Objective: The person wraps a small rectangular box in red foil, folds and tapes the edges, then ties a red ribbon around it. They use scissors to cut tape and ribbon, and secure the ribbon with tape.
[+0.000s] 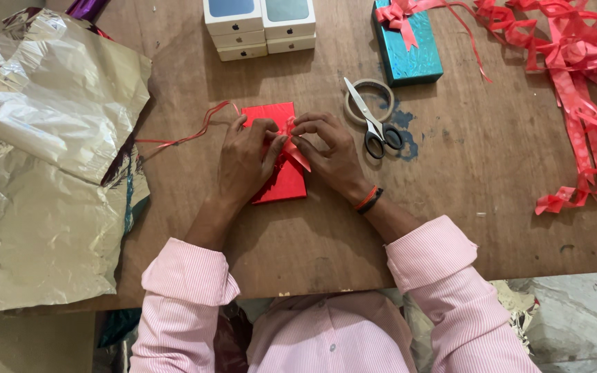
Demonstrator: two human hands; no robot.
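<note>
A small box wrapped in red paper (286, 186) lies on the brown wooden table (464, 200) in front of me. Both hands rest on top of it. My left hand (247, 160) and my right hand (331, 153) pinch a red ribbon (288, 131) at the middle of the box, fingertips meeting there. One ribbon tail (188, 135) trails off to the left across the table. A red and black band sits on my right wrist.
Scissors (374, 124) lie across a tape roll (364, 93) just right of the box. Behind stand a teal wrapped box with a red bow (409, 48) and stacked white boxes (260, 27). Loose red ribbon (582, 90) is heaped far right; silver foil sheets (43, 159) cover the left.
</note>
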